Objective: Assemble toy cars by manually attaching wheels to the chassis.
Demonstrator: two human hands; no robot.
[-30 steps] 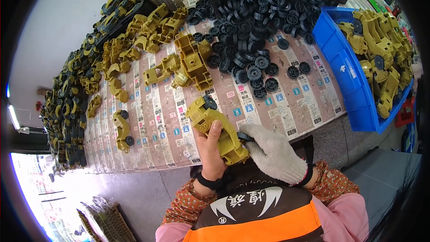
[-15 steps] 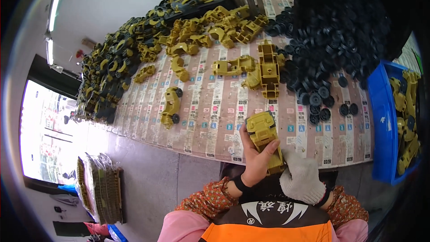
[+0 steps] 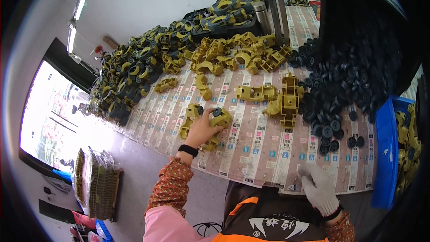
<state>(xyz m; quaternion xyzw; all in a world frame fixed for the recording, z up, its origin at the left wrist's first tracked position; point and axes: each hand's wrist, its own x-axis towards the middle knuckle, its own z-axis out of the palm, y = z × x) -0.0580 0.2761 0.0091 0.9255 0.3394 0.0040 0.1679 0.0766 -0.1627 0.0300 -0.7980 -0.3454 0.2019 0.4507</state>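
Observation:
My bare left hand [image 3: 202,130], with a black wristband, reaches out over the table. Its thumb and fingers hold a yellow plastic toy car body [image 3: 222,121] with a black wheel at its upper end. Close against the same hand, on its left side, stands another yellow toy car body [image 3: 191,111], also with a dark wheel; the hand partly covers both. My right hand [image 3: 317,189], in a whitish knitted glove, is at the table's front edge. Its fingers are loosely stretched, and nothing shows in them.
Loose yellow bodies [image 3: 251,54] lie farther back, and more [image 3: 290,101] stand right of centre. Black wheels [image 3: 340,85] are heaped at the right. Assembled cars [image 3: 134,67] are piled at the left. A blue crate [image 3: 386,152] of yellow parts stands at the right edge.
My left hand has carried the yellow car body forward and left, beside the other one on the table. My gloved right hand has come off it and moved right. The view has shifted.

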